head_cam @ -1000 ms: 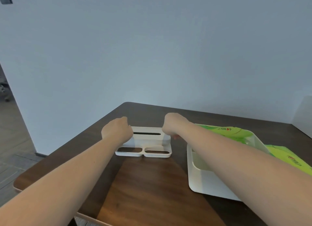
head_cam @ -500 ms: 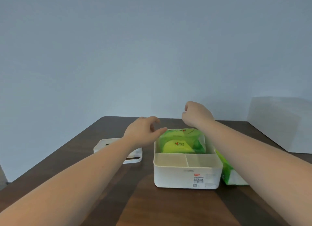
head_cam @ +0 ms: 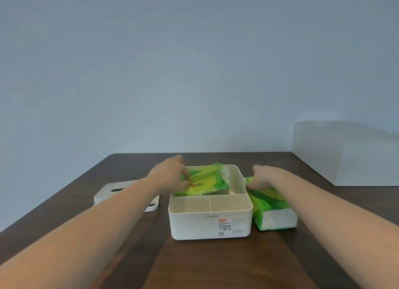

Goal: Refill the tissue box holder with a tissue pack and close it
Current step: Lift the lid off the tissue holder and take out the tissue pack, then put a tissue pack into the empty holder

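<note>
Grip: left hand [head_cam: 170, 176] pinches the left end of a green pack [head_cam: 205, 184] lying in the holder; right hand [head_cam: 266, 177] rests on a 2nd pack [head_cam: 272, 204], fingers curled at its far end, whether clenched on it I cannot tell.
Lid [head_cam: 121, 192]: off, flat on the table [head_cam: 216, 265], left of the holder, partly hidden by the left forearm.
Holder [head_cam: 210, 221]: open, centre; 2 near compartments empty, far bay taken by the tilted, crumpled pack.
2nd pack: on the table, touching the holder's right wall.
Stage: likely clearing the far bay for the fuller pack.
Risk: the limp wrapper may snag on the divider and drag the light holder; the 2nd pack could jam if put in askew, leaving the lid unable to seat.
</note>
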Demonstrator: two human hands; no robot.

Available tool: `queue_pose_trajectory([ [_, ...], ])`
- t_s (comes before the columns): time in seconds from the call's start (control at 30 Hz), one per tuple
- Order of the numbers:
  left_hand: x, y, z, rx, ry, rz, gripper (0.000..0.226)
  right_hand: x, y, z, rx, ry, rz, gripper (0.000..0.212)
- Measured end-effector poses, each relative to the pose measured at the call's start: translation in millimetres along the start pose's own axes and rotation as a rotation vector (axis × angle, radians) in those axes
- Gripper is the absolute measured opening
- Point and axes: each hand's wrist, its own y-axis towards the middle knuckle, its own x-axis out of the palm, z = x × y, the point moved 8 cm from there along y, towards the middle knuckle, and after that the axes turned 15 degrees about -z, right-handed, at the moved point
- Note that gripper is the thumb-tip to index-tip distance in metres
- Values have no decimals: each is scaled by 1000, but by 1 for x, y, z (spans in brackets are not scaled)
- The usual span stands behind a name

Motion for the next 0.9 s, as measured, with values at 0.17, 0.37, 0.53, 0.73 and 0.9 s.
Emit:
queue_pose_trajectory([
  [0.17, -19, 2, -2, 5, -156, 141, 21, 3, 3, 3, -8, -27, -55, 90],
  [0.37, -58, 8, -15, -51, -331, 331, 18, 11, 20, 5, -13, -12, -1, 92],
  [0.53, -75, 18, -27, -90, -389, 531, 23, -2, 21, 14, -6, 121, 59, 85],
  [0.73, -54, 44, -54, -131, -400, 550, 26, -53, 11, 18, -54, 331, 309, 87],
  [0.9, -24, 66, -75, -179, -360, 438, 25, -97, -9, -8, -258, 397, 447, 86],
])
